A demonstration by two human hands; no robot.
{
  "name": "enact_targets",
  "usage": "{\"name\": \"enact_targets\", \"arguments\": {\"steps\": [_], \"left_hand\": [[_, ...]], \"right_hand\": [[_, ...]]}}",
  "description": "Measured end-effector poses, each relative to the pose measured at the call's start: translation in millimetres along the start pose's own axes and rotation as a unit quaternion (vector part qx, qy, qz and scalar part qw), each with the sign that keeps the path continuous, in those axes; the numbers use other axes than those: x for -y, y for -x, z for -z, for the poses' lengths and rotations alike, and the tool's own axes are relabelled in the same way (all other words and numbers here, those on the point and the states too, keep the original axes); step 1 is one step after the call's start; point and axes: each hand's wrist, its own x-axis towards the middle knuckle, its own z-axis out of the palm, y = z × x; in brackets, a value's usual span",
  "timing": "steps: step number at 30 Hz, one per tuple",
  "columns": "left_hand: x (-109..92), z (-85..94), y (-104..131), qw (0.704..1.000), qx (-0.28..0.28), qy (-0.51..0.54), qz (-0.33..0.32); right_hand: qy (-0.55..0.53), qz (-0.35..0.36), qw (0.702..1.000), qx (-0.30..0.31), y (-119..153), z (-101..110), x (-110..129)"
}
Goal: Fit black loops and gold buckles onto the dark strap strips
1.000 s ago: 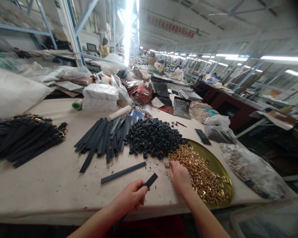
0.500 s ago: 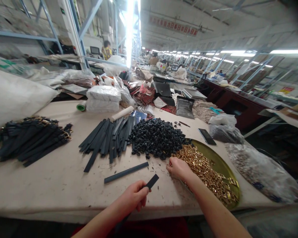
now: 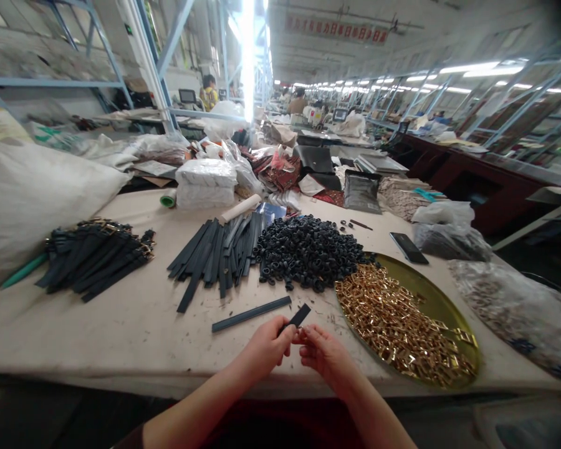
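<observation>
My left hand [image 3: 272, 343] is closed around a black strap [image 3: 300, 316], whose flat end sticks out past the thumb. Close against it, my right hand [image 3: 325, 352] pinches a small piece that looks like a gold buckle, mostly hidden by the fingertips. Both hands meet near the table's front edge. Just beyond them lies a single black strap [image 3: 251, 313]. To the right, a round golden tray [image 3: 404, 271] holds a heap of gold buckles [image 3: 397, 330]. A pile of small black loops [image 3: 311, 252] touches the tray's far left side.
Loose black straps [image 3: 215, 252] fan out left of the loops. Farther left lies a bundle of straps with gold buckles [image 3: 96, 255], beside a big white sack [image 3: 37, 187]. A phone [image 3: 408, 247] and plastic bags [image 3: 509, 305] are at right; wrapped packs [image 3: 206, 181] stand behind.
My right hand has left the tray's edge and moved left to my left hand, which still holds the strap. The view has shifted slightly.
</observation>
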Motion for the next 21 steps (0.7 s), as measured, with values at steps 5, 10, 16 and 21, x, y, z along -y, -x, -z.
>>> {"name": "enact_targets", "arguments": {"steps": [5, 10, 16, 21], "left_hand": [[2, 3.2, 17, 0.992, -0.001, -0.125, 0.002], [3, 2.8, 18, 0.985, 0.002, -0.171, 0.020], [4, -1.1, 14, 0.993, 0.030, -0.111, -0.008], [11, -4.2, 14, 0.997, 0.064, -0.013, 0.032]], "right_hand": [[-0.226, 0.001, 0.972, -0.063, 0, -1, -6], [-0.209, 0.059, 0.974, -0.063, 3, -13, -4], [-0.133, 0.089, 0.985, -0.067, 7, -22, -22], [-0.065, 0.136, 0.980, -0.133, 7, -26, -35]]}}
